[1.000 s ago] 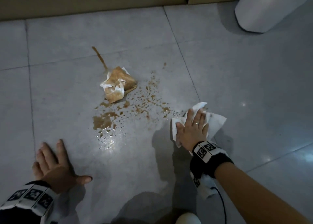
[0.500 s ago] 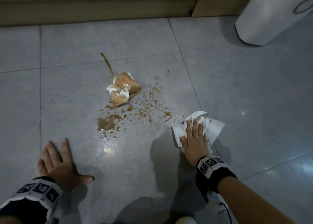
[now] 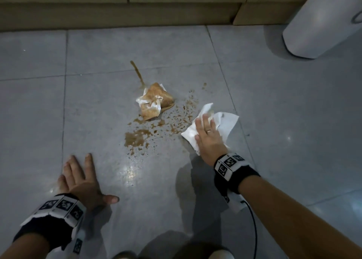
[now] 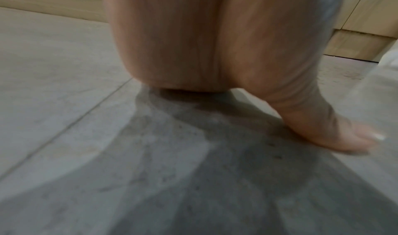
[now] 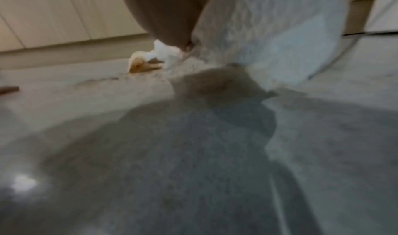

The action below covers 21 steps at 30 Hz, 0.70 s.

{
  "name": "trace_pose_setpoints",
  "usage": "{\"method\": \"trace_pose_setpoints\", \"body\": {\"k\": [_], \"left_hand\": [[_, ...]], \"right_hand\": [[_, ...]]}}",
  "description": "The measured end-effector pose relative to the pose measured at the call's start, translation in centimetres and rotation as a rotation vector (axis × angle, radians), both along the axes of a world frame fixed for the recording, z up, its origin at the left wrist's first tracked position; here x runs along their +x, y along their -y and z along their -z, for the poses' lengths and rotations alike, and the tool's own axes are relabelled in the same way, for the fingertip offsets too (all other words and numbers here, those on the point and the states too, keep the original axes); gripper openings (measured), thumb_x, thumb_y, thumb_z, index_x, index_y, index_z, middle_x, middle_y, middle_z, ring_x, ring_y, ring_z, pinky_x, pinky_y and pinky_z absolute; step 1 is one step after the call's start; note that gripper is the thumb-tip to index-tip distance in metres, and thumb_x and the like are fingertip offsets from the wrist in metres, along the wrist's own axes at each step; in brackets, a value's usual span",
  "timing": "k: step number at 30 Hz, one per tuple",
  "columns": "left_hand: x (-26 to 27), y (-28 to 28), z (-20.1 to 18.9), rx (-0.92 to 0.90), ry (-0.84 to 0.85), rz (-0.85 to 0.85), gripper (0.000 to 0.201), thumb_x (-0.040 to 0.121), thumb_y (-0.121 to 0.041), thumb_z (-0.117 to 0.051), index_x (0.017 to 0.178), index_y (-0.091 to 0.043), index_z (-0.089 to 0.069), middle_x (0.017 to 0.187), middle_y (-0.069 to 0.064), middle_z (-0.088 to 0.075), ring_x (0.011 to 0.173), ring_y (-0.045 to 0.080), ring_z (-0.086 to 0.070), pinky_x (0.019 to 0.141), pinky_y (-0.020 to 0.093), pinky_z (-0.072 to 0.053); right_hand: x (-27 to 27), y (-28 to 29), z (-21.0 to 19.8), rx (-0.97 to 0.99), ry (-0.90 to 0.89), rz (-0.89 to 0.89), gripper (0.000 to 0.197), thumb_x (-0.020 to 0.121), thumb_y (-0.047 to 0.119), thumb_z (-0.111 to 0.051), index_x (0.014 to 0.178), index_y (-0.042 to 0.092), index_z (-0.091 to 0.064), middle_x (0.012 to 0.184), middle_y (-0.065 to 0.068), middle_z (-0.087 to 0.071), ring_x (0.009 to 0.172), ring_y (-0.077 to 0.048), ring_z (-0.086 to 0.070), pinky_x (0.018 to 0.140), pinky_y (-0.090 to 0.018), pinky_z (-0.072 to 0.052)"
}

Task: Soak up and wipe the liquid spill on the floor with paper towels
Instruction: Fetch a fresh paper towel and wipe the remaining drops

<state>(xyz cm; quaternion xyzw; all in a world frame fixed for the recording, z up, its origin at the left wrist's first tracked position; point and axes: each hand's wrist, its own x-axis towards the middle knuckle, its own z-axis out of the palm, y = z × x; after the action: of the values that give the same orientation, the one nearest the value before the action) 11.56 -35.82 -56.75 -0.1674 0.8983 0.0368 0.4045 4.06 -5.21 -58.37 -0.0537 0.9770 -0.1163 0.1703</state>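
The right hand (image 3: 208,136) presses a clean towel (image 3: 225,122) flat-fingered at the edge of the spill (image 3: 156,125). A soaked towel (image 3: 154,102) lies mid-spill. The left hand (image 3: 82,182) rests flat. Most liquid remains.

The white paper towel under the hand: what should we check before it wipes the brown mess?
1. Right hand flat on the white paper towel: ok.
2. Towel clean enough to soak more: ok, mostly white in the head view.
3. Towel at the brown spill: ok, its edge meets the droplets; the big puddle is untouched.
4. Left hand propped on the floor, clear of the liquid: ok.
5. Soaked paper towel out of the wiping path: not ok, it sits in the spill.
6. Towel's underside dry: cannot tell, hidden.
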Motion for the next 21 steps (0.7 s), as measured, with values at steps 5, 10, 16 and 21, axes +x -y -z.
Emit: {"method": "trace_pose_setpoints", "body": {"k": [5,10,16,21], "left_hand": [[0.1,-0.1,-0.1,-0.008,-0.003,-0.001,0.147,0.053,-0.075,-0.068,0.14,-0.013,0.033,0.144,0.025,0.036,0.138,0.039,0.026,0.115,0.047,0.003],[0.0,0.2,0.6,0.015,-0.017,-0.033,0.153,0.046,-0.073,-0.074,0.14,-0.017,0.033,0.145,0.023,0.037,0.138,0.036,0.028,0.115,0.046,0.005],[-0.4,0.0,0.8,-0.038,0.004,-0.023,0.15,0.049,-0.071,-0.074,0.141,-0.017,0.031,0.144,0.023,0.037,0.138,0.037,0.027,0.115,0.046,0.006],[-0.5,-0.3,0.3,-0.026,0.019,-0.041,0.146,0.054,-0.069,-0.073,0.141,-0.015,0.032,0.145,0.023,0.037,0.138,0.037,0.028,0.116,0.047,0.006]], "right_hand": [[-0.3,0.2,0.7,0.157,0.025,-0.042,0.058,0.1,0.033,-0.025,0.15,0.01,-0.006,0.158,-0.014,0.0,0.145,-0.034,-0.007,0.115,-0.047,-0.019],[0.5,0.5,1.0,0.15,0.134,-0.037,0.059,0.102,0.027,-0.022,0.149,0.011,0.009,0.157,-0.009,0.014,0.146,-0.028,0.008,0.118,-0.04,-0.003],[0.3,0.7,0.7,0.157,0.171,-0.03,0.059,0.102,0.027,-0.021,0.149,0.013,0.011,0.158,-0.006,0.015,0.146,-0.026,0.009,0.118,-0.04,-0.008],[0.2,0.9,1.3,0.148,0.085,-0.013,0.057,0.101,0.019,-0.031,0.149,0.006,-0.005,0.158,-0.016,-0.003,0.145,-0.034,-0.008,0.114,-0.046,-0.022]]}}
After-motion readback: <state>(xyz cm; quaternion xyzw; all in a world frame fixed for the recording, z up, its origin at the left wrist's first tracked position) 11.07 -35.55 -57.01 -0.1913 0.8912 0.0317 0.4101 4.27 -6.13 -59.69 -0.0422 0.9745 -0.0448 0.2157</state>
